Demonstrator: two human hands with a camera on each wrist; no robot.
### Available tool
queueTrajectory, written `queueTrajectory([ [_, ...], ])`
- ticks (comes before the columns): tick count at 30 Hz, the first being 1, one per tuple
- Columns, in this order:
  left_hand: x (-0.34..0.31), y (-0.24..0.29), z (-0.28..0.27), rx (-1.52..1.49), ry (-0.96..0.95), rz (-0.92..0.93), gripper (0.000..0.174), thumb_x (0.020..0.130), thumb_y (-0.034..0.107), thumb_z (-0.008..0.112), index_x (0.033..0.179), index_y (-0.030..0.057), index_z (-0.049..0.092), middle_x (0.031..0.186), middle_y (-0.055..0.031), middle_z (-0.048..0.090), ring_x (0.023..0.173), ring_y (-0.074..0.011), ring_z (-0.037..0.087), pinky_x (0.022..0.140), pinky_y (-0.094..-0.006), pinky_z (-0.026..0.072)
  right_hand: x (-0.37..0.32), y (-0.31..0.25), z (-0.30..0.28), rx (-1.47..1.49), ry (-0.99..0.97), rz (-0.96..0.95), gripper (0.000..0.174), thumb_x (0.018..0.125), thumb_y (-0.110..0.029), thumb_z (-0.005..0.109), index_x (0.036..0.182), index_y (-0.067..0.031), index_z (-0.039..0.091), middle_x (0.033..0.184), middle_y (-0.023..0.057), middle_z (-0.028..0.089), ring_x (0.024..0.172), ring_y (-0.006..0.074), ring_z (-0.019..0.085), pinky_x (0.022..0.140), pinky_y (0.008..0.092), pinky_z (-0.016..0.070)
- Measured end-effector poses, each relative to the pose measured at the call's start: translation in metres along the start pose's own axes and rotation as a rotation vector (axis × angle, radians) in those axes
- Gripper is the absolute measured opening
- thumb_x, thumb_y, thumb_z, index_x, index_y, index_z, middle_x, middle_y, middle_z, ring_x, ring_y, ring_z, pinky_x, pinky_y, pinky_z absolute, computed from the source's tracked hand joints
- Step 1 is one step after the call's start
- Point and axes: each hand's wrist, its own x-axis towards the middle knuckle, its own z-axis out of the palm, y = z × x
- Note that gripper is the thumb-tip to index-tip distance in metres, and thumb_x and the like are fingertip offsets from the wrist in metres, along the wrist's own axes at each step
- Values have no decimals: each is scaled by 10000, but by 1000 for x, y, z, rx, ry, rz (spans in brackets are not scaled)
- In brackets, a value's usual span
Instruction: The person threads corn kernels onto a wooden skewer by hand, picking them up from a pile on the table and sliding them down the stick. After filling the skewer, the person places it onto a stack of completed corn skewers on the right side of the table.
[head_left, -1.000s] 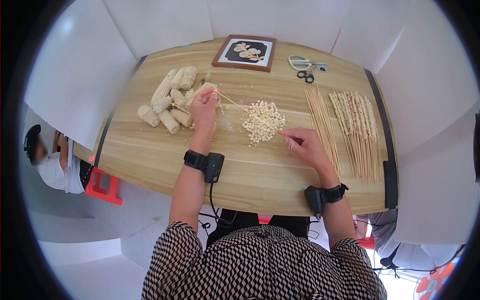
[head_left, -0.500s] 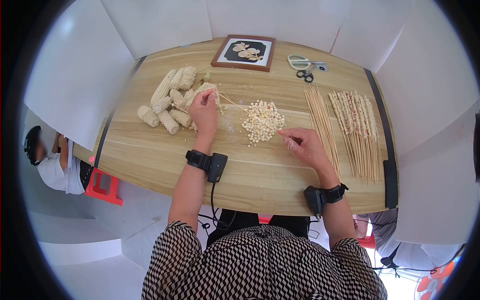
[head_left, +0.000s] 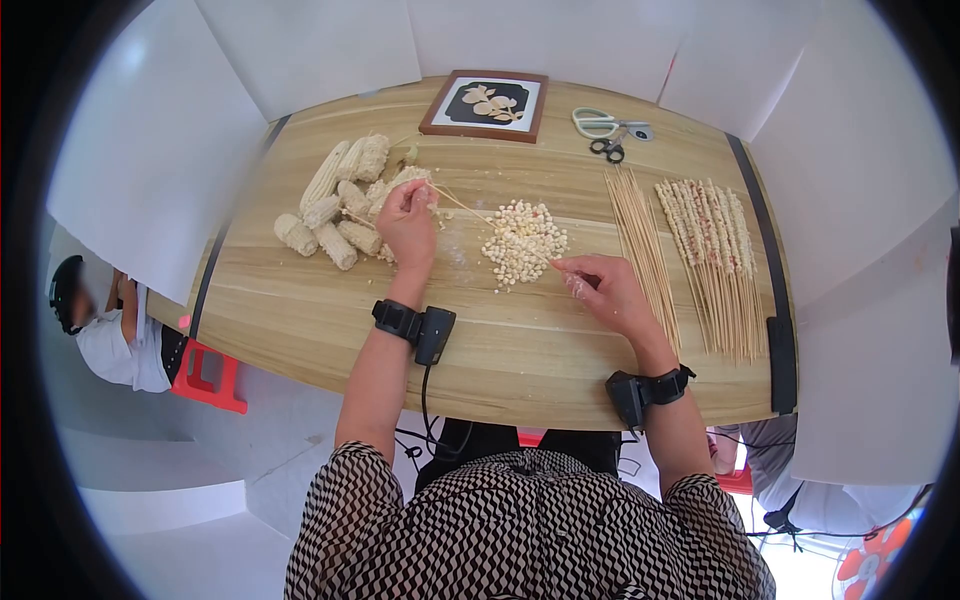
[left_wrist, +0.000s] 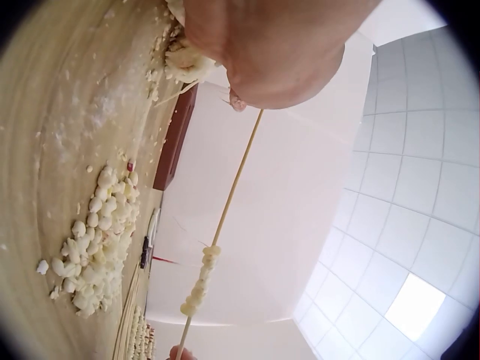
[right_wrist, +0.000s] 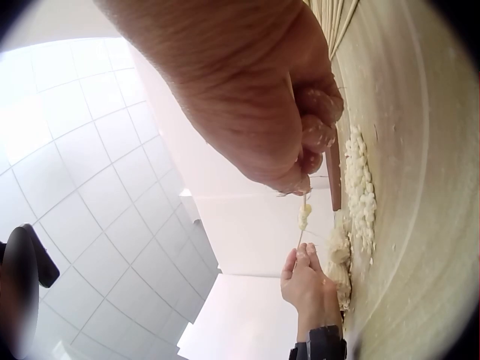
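Note:
A thin bamboo skewer runs between the two hands above the table. My left hand pinches one end beside the corn cobs. The other end is pinched between thumb and fingertips of my right hand, just right of a pile of loose corn kernels. Several pale kernels are threaded on the skewer, nearer the right fingertips, as the left wrist view shows. Seen from the right wrist, the left hand faces across, its fingers at the skewer's far end. White bits stick to the right fingers.
Bare skewers lie right of the right hand, beside skewers filled with kernels. Scissors and a framed picture lie at the back. White panels surround the table. A seated person is at far left.
My left hand has shifted slightly to the right and nearer my body. The right hand holds almost the same place, still pinching the skewer.

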Motion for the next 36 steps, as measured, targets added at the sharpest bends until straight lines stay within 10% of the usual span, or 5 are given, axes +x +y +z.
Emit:
queueTrajectory([
  [36,4,2,-1,-71,18,-124,103,861,-26,586,960,-53,575,894,-104,651,727,-112,622,676,-213,510,-1,-5,1,23,-3,2,247,829,12,589,1066,-17,652,728,60,601,590,93,475,550,242,427],
])
